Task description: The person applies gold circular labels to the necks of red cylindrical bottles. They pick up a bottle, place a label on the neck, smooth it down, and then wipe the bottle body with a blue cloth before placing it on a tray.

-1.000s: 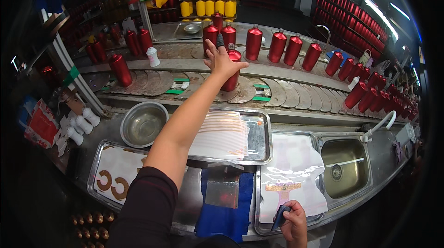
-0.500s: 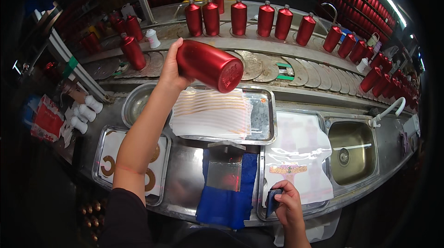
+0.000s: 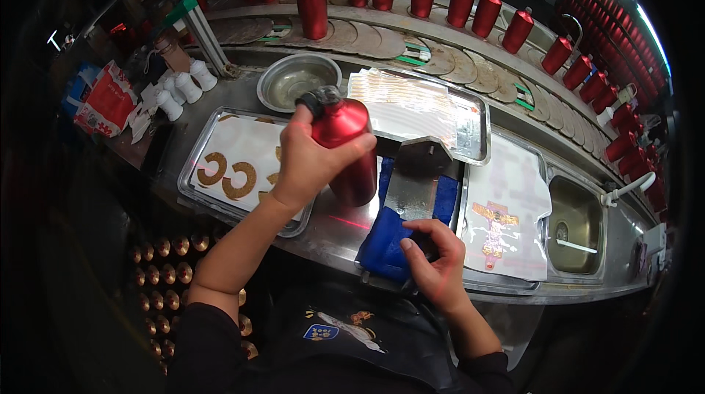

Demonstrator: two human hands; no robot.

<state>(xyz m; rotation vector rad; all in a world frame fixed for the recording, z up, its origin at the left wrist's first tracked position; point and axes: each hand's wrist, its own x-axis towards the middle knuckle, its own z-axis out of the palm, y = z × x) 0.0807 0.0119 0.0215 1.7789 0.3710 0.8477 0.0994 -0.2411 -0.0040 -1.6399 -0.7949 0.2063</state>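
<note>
My left hand (image 3: 312,163) is wrapped round a red metallic bottle (image 3: 356,181), which stands nearly upright above the counter with its neck up. Something dark lies against the neck by my thumb; I cannot make it out. Close to the bottle's right is a metal rest (image 3: 413,192) on a blue cloth (image 3: 387,243). My right hand (image 3: 439,265) is closed on a small dark flat piece (image 3: 424,245) over the cloth's near right part. A white sheet with a gold-and-pink cross-shaped decal (image 3: 496,221) lies in the tray to the right.
Gold C-shaped decals (image 3: 242,179) lie in the left tray (image 3: 192,196). Behind are a metal bowl (image 3: 275,104) and a tray (image 3: 482,146) with stacked printed sheets. A sink (image 3: 598,236) is at right. Red bottles (image 3: 312,12) line the conveyor (image 3: 367,40).
The view has shifted. My left hand has brought the bottle down from a raised, tilted hold to nearly upright. My right hand has moved from the right tray to the blue cloth.
</note>
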